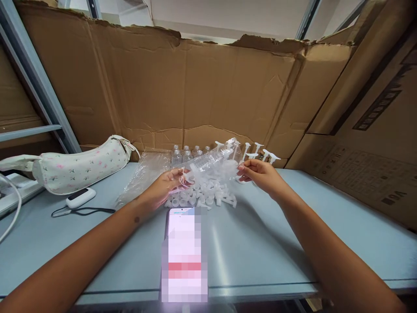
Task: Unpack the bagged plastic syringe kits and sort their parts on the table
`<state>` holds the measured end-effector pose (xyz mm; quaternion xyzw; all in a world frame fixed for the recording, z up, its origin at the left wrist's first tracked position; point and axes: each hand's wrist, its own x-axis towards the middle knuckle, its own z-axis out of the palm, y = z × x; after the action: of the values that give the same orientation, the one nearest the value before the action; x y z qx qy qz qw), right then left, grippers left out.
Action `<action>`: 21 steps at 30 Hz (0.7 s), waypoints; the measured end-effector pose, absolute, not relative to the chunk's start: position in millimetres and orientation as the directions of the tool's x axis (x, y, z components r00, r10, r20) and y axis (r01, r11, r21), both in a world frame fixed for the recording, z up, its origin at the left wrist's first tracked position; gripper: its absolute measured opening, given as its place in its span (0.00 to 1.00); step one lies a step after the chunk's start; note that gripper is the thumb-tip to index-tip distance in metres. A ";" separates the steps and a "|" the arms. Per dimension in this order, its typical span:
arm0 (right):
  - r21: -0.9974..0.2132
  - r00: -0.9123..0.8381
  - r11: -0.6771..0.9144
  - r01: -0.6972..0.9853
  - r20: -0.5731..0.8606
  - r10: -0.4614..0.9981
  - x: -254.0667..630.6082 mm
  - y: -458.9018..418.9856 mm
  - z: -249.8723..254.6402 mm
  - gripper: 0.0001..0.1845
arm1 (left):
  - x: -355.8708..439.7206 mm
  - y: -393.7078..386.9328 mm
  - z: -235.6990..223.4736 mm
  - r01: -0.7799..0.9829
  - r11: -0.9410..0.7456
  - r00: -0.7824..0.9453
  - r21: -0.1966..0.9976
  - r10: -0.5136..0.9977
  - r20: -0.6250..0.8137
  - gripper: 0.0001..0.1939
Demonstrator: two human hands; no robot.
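Observation:
Over the pile, a clear plastic bag (211,161) is stretched between my two hands. My left hand (167,186) pinches its left end, while my right hand (261,174) has fingertips closed on its right side. Whitish contents show through the film, though I cannot make out what they are. Beneath it lie many small white plastic caps or collars (208,195), loosely heaped. Behind the bag stand several clear bottles (176,157) with ridged necks. White pump-like tops (270,155) stick up beyond my right hand, their lower parts partly hidden.
A phone (184,256) with a lit, blurred screen is at the front edge. Bubble wrap (148,174), a floral pouch (83,167), a small white device (81,198) with a black strap and a power strip (19,191) are leftward. Cardboard (182,87) walls the back and right.

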<state>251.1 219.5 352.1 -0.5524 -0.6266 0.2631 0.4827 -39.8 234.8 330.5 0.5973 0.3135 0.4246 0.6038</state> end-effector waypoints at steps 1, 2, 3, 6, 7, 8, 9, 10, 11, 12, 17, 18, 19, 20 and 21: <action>-0.864 0.108 0.256 0.433 0.332 0.937 252.2 220.8 352.7 0.23 | -39.4 236.0 329.3 -0.138 -0.071 0.445 0.988 0.887 0.126 0.22; -0.861 0.143 0.265 0.435 0.356 0.923 253.1 221.3 353.9 0.22 | -39.3 237.1 328.1 -0.140 -0.068 0.445 0.988 0.887 0.124 0.22; -0.860 0.178 0.273 0.432 0.378 0.909 253.9 221.1 355.6 0.22 | -39.5 238.3 327.1 -0.148 -0.067 0.438 0.987 0.890 0.126 0.21; -0.876 0.262 0.300 0.379 0.412 0.873 257.7 218.5 362.7 0.20 | -42.1 241.4 325.1 -0.163 -0.063 0.402 0.985 0.907 0.124 0.18; -0.879 0.288 0.317 0.355 0.426 0.858 259.4 217.2 365.4 0.20 | -43.3 242.2 324.7 -0.159 -0.060 0.383 0.986 0.916 0.117 0.16; -0.880 0.310 0.340 0.333 0.443 0.841 261.2 215.9 368.0 0.19 | -44.6 242.7 324.2 -0.148 -0.052 0.362 0.988 0.926 0.103 0.14; -0.877 0.331 0.365 0.312 0.460 0.824 262.9 214.5 370.6 0.19 | -45.7 243.0 323.8 -0.131 -0.041 0.343 0.991 0.936 0.084 0.13; -0.874 0.350 0.388 0.293 0.476 0.807 264.3 213.0 373.2 0.20 | -46.6 243.0 323.4 -0.115 -0.029 0.328 0.993 0.942 0.065 0.12; -0.869 0.368 0.409 0.280 0.490 0.790 265.4 211.5 375.7 0.19 | -47.2 242.9 323.0 -0.105 -0.023 0.317 0.994 0.947 0.055 0.12; -0.862 0.383 0.428 0.272 0.505 0.774 266.0 209.9 378.2 0.19 | -47.7 242.7 322.5 -0.101 -0.022 0.314 0.995 0.948 0.053 0.11; -0.826 0.434 0.493 0.274 0.563 0.703 263.4 201.8 388.9 0.13 | -49.0 241.2 321.0 -0.126 -0.035 0.321 0.991 0.944 0.075 0.13; -0.821 0.439 0.500 0.274 0.570 0.695 262.4 200.6 390.4 0.13 | -49.5 240.9 321.1 -0.128 -0.031 0.315 0.991 0.947 0.070 0.13; -0.819 0.444 0.505 0.271 0.572 0.689 261.5 199.7 391.6 0.12 | -50.1 240.4 321.4 -0.127 -0.026 0.306 0.992 0.950 0.064 0.13; -0.819 0.450 0.509 0.266 0.572 0.686 260.8 199.0 392.4 0.12 | -50.7 240.0 321.9 -0.125 -0.024 0.295 0.992 0.954 0.060 0.13; -0.821 0.455 0.509 0.259 0.569 0.685 260.3 198.5 392.9 0.12 | -51.4 239.5 322.4 -0.122 -0.024 0.285 0.992 0.957 0.058 0.12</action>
<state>260.3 198.5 392.9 -0.4723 -0.5000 0.1500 0.7103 -51.4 239.5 322.4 0.5477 0.3812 0.4606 0.5852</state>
